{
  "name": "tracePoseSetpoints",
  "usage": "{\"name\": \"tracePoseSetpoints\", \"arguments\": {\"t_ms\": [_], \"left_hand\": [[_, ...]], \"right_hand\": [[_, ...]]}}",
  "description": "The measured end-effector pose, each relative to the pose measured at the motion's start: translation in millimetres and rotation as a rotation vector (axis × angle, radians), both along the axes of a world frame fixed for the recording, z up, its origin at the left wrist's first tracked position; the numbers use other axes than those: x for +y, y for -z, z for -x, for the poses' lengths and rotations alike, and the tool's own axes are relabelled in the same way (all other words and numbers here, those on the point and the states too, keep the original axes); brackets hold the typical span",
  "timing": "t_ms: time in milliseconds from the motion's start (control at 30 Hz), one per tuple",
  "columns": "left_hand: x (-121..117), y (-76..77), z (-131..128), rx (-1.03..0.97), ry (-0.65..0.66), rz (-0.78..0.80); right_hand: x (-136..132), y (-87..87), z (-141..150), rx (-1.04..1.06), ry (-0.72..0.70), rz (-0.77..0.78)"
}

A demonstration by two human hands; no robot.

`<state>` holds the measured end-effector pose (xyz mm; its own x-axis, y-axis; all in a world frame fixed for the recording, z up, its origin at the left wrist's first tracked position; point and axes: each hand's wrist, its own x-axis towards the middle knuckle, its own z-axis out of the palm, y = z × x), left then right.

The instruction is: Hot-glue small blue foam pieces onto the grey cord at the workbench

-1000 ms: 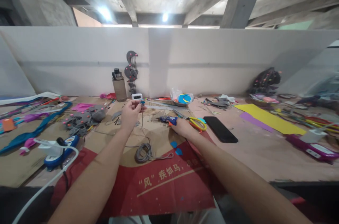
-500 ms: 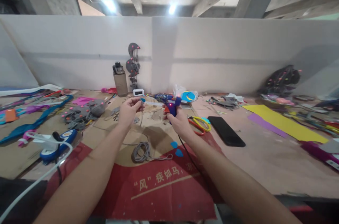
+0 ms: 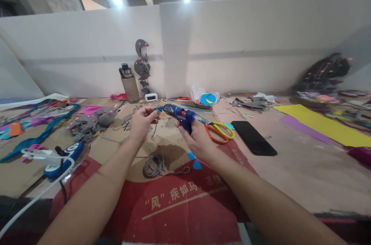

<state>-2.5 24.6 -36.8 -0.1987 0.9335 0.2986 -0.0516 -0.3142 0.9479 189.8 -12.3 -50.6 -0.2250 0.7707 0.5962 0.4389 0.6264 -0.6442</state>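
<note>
My left hand (image 3: 142,122) pinches a small blue piece (image 3: 159,109), with a grey cord (image 3: 155,131) hanging down from the fingers. Wrapped round the handle of a blue hot glue gun (image 3: 185,116) is my right hand (image 3: 198,138). The gun's nozzle points left and sits close to the blue piece; whether they touch I cannot tell. Below the hands lies a coil of grey cord (image 3: 153,165) on the cardboard sheet (image 3: 185,214). Beside it are two small blue cut-outs (image 3: 197,165). Scissors (image 3: 222,132) with orange and yellow handles lie right of the right hand.
A black phone (image 3: 254,138) lies to the right, with yellow sheet material (image 3: 321,125) beyond it. A bottle (image 3: 130,84) and a small white digital clock (image 3: 151,97) stand near the wall. At left are a blue power strip (image 3: 64,160) and grey pieces with pink dots (image 3: 91,123).
My right hand has lifted the glue gun from the table and brought its nozzle beside the blue piece. My left hand keeps its pinch. The view has tilted down slightly.
</note>
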Motion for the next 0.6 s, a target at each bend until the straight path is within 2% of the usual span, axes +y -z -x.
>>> {"name": "tracePoseSetpoints", "arguments": {"t_ms": [300,600], "left_hand": [[-1.8,1.1,-0.7,0.054,0.016,-0.032],[-1.0,1.9,-0.2,0.088,-0.036,-0.041]], "right_hand": [[-1.5,1.0,4.0,-0.013,0.018,-0.033],[-3.1,2.7,5.2,0.065,0.018,0.066]]}}
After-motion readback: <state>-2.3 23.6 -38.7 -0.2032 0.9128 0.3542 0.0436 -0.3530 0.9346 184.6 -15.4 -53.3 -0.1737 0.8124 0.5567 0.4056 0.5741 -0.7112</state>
